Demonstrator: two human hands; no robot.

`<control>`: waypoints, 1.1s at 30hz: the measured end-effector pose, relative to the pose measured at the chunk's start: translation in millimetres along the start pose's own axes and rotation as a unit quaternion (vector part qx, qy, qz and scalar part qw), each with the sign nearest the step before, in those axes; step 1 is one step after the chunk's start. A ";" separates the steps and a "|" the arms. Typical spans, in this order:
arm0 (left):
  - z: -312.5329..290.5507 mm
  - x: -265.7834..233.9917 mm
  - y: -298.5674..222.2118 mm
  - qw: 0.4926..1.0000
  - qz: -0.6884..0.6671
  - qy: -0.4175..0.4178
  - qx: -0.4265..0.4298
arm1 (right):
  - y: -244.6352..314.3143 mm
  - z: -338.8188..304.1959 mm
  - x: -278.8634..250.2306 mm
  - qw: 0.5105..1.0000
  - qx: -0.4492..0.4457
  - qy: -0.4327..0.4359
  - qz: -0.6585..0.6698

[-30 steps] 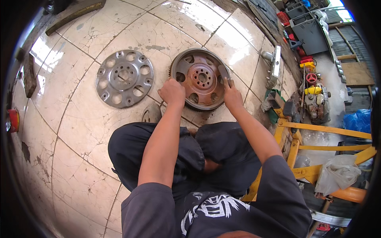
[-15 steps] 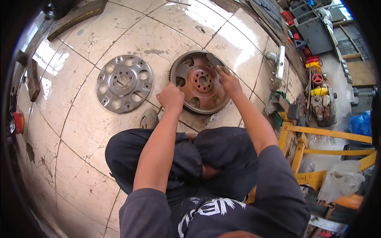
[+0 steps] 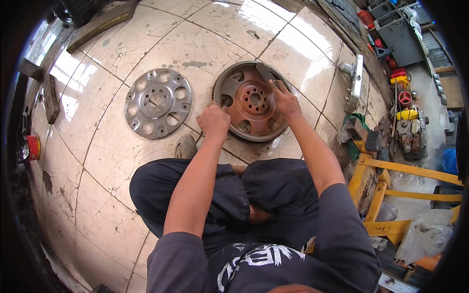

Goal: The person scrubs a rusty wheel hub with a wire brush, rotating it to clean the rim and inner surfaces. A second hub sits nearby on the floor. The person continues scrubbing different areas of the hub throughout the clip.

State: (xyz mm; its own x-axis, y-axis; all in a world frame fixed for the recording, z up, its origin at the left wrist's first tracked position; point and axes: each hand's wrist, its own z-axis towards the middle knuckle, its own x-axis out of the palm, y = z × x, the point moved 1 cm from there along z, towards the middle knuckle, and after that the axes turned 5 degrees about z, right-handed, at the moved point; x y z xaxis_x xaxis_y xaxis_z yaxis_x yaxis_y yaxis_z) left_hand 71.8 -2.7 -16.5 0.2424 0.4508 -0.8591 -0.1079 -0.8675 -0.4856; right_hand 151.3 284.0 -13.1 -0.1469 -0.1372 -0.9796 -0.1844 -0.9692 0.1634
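On the tiled floor in front of me lies a round flywheel [image 3: 239, 128] with a toothed rim, a brownish centre and a ring of bolt holes. My left hand [image 3: 214, 119] is closed at its left edge, with the fingertips partly hidden. At the upper right of its face rests a dark grey strip [image 3: 265, 72] that looks like sandpaper. My right hand [image 3: 287, 102] has its fingers on the strip's lower end, pressing it against the flywheel. Left of the flywheel, a shiny metal disc [image 3: 168, 99] with several round holes lies flat, untouched.
My shoe [image 3: 186, 146] is just below the disc. A silvery metal part [image 3: 355, 83] stands to the right, near a yellow metal frame [image 3: 410, 171] and a greasy machine part [image 3: 411, 134]. Wooden pieces [image 3: 105, 24] and a red can [image 3: 32, 147] lie at the left.
The whole scene has shifted slightly to the right in view. Both hands keep nearly the same places on the flywheel, and the strip has barely moved.
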 end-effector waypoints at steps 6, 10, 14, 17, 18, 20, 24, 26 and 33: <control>3.5 3.1 15.0 1.000 -0.004 -0.018 -0.011 | 2.3 -9.7 -14.3 0.999 0.039 0.009 0.023; 1.4 7.6 6.8 1.000 -0.006 -0.023 -0.005 | 70.4 4.0 13.8 0.995 0.086 -0.035 0.041; 3.0 -0.2 11.6 1.000 -0.007 0.007 -0.007 | 99.1 7.1 15.1 0.997 0.027 -0.001 0.075; 3.8 -3.4 13.3 1.000 -0.010 0.007 -0.009 | 96.0 11.8 8.6 0.990 0.104 -0.038 0.088; 2.4 -2.3 11.0 1.000 -0.009 0.008 -0.013 | 93.6 14.7 7.2 0.981 0.158 -0.069 0.093; 3.6 1.5 3.9 1.000 -0.014 -0.001 -0.007 | 88.1 18.0 14.4 0.963 0.212 -0.110 0.123; 4.5 -0.1 16.7 1.000 -0.023 -0.011 -0.011 | 158.4 27.5 19.3 0.942 0.268 -0.091 0.179; 4.5 0.0 17.3 0.999 -0.034 -0.013 -0.015 | 155.8 33.0 21.5 0.917 0.325 -0.114 0.204; 19.1 -13.7 16.0 0.994 -0.094 -0.017 -0.051 | 167.4 62.5 44.0 0.838 0.425 -0.214 0.266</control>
State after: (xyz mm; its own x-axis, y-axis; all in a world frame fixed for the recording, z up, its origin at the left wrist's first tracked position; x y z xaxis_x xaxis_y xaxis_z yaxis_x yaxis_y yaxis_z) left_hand 48.4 -18.7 -15.5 0.2159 0.6126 -0.7603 0.0343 -0.7830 -0.6211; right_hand 53.3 128.5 -21.5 -0.7300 -0.2411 -0.6395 -0.5815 -0.2727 0.7665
